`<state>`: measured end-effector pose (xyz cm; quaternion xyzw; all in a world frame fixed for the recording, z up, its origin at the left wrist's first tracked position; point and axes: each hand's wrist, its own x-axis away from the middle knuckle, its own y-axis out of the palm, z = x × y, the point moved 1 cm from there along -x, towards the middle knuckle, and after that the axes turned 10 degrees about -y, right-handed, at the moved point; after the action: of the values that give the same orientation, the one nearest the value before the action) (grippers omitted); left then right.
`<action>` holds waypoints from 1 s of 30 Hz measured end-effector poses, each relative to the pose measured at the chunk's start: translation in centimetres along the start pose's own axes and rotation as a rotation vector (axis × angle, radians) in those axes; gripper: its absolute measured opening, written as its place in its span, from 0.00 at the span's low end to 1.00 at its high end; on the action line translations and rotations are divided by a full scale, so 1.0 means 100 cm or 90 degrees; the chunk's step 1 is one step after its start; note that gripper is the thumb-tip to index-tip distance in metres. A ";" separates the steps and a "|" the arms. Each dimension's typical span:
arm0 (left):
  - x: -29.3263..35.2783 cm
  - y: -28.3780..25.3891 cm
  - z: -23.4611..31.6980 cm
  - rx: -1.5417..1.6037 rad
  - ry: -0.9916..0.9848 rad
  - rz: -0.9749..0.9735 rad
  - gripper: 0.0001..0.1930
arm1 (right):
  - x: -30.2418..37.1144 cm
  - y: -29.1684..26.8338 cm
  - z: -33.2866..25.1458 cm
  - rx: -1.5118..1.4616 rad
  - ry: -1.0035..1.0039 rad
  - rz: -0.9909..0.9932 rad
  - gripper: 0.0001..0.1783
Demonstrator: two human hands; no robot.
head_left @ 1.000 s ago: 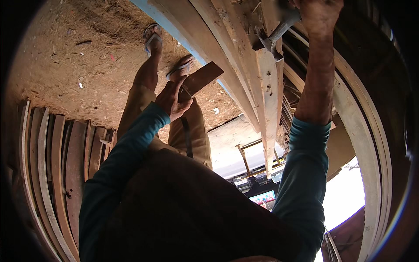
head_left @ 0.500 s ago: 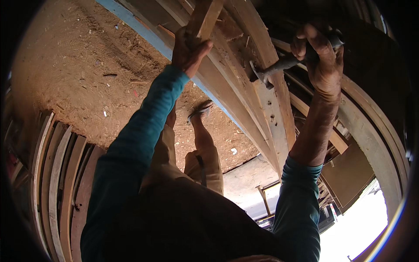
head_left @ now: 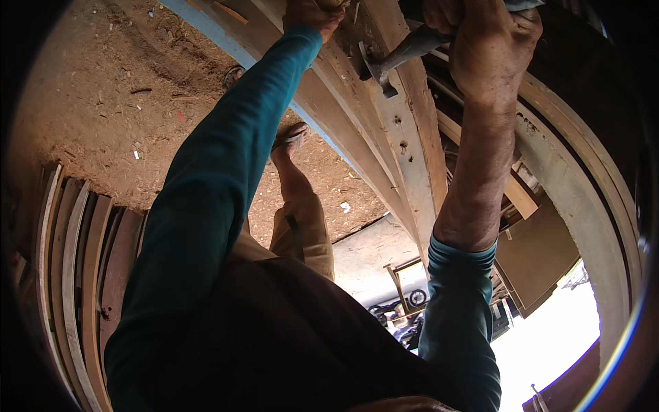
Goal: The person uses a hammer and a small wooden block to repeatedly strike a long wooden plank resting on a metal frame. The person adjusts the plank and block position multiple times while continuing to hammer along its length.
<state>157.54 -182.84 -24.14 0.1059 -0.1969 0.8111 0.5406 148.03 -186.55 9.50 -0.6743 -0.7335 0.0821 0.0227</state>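
My right hand [head_left: 489, 58] is closed around the dark handle of a hammer [head_left: 377, 72]. The hammer's head lies at the face of a weathered wooden beam [head_left: 412, 134], which has several dark holes; I cannot tell whether they touch. Farther left, at the upper edge, my left hand [head_left: 309, 15] is wrapped around a wooden piece [head_left: 331, 4]. Most of that piece is cut off by the top of the picture. Long planks [head_left: 343, 117] run slanting beneath both hands.
Several boards [head_left: 86, 275] stand close together at the lower left. Brown earth [head_left: 103, 117] with scattered chips spreads at the left, near my sandalled foot [head_left: 294, 137]. Curved-looking beams [head_left: 570, 158] line the right, with a brown panel [head_left: 535, 254] below. A motorcycle wheel [head_left: 417, 297] shows beyond.
Both hands have moved up in the picture, the right one with the hammer, whose head now shows farther up and left. The wooden piece in my left hand has mostly left the picture.
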 end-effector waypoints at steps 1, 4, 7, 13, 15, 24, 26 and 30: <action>0.005 -0.004 0.021 -0.158 0.056 0.058 0.27 | 0.001 -0.004 0.000 -0.013 0.011 0.047 0.19; 0.026 -0.019 0.082 -0.264 -0.051 -0.004 0.43 | -0.017 -0.026 0.013 -0.069 0.007 0.044 0.18; 0.030 -0.018 0.076 -0.327 -0.101 0.001 0.46 | -0.033 -0.009 0.020 0.011 0.063 0.004 0.19; -0.001 -0.009 0.036 -0.550 0.196 0.047 0.24 | 0.037 -0.049 -0.005 -0.080 -0.136 -0.077 0.19; 0.004 -0.009 0.035 -0.477 0.171 0.018 0.27 | 0.032 -0.063 -0.001 -0.126 -0.088 -0.055 0.17; 0.000 -0.006 0.048 -0.668 0.302 0.008 0.18 | 0.054 -0.091 0.007 -0.213 -0.157 -0.141 0.16; 0.000 0.003 0.007 -0.462 0.105 0.083 0.16 | 0.054 -0.078 -0.004 -0.142 -0.174 -0.065 0.18; -0.023 -0.001 0.012 -0.506 0.216 -0.056 0.17 | 0.052 -0.100 0.008 -0.148 -0.148 -0.037 0.15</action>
<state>158.48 -185.26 -23.94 -0.2367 -0.3974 0.6542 0.5984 137.59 -182.19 9.84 -0.6369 -0.7549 0.0735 -0.1381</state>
